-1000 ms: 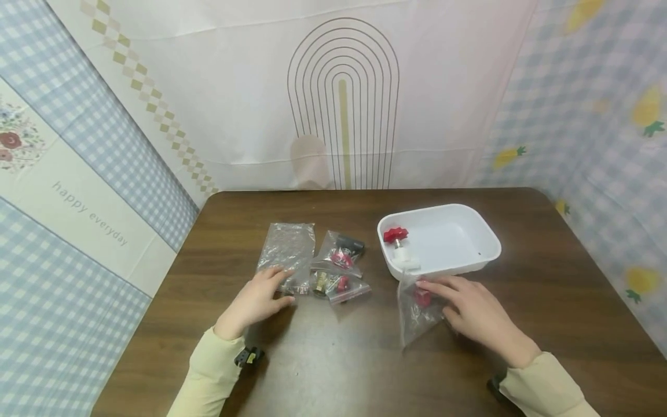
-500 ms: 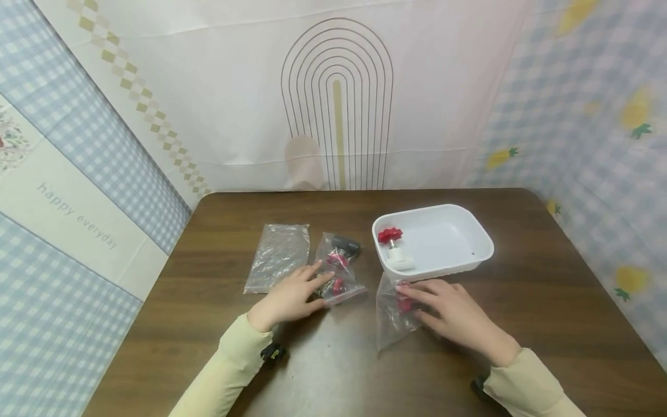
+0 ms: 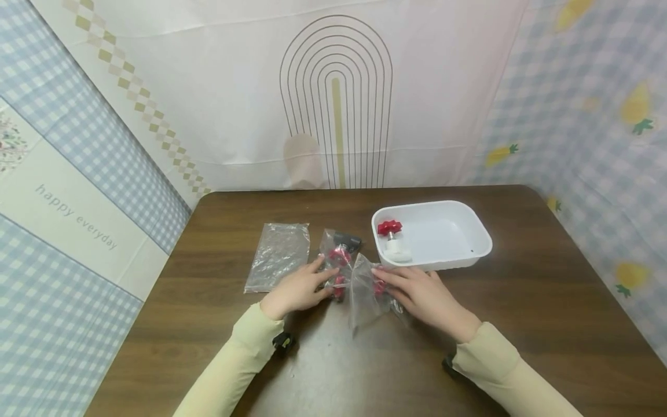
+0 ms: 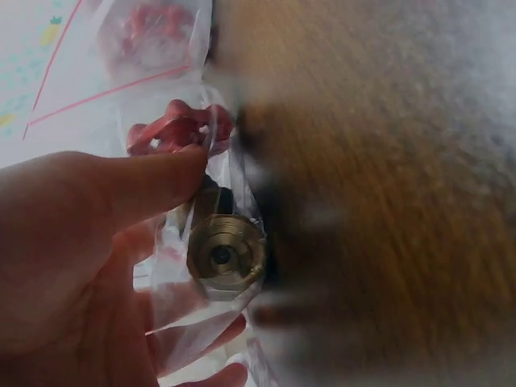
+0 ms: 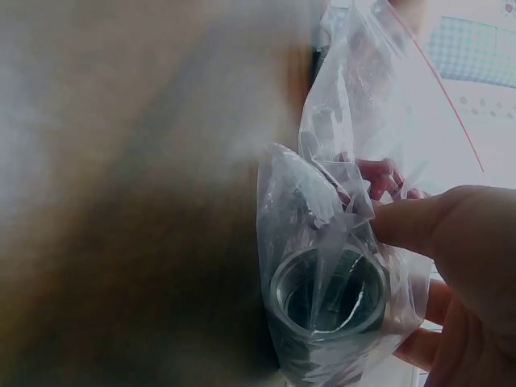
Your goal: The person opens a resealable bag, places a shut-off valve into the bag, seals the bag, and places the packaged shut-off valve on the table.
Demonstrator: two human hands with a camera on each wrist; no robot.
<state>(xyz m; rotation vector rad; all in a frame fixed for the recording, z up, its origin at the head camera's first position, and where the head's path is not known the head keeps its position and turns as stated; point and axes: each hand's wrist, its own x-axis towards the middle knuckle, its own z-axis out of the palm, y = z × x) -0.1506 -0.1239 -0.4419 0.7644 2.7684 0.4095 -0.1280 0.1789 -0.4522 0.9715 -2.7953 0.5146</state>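
Note:
My left hand grips a clear zip bag holding a brass valve with a red handwheel. Its thumb lies across the near side and the fingers show behind the bag. With thumb and fingers, my right hand holds another clear bag. Inside that one are a valve with a wide, round, dark-looking opening and a red handwheel. The two bags meet between the hands. Just behind the left hand lies a bagged valve with a dark grey body, partly covered.
A white tray stands behind the right hand. In its left end sits an unbagged white valve with a red handwheel. A flat clear bag lies to the left on the brown table.
My left hand has moved right from the flat bag onto the brass valve's bag. The right hand has brought its bagged valve left, away from the tray's front, up against the other bags.

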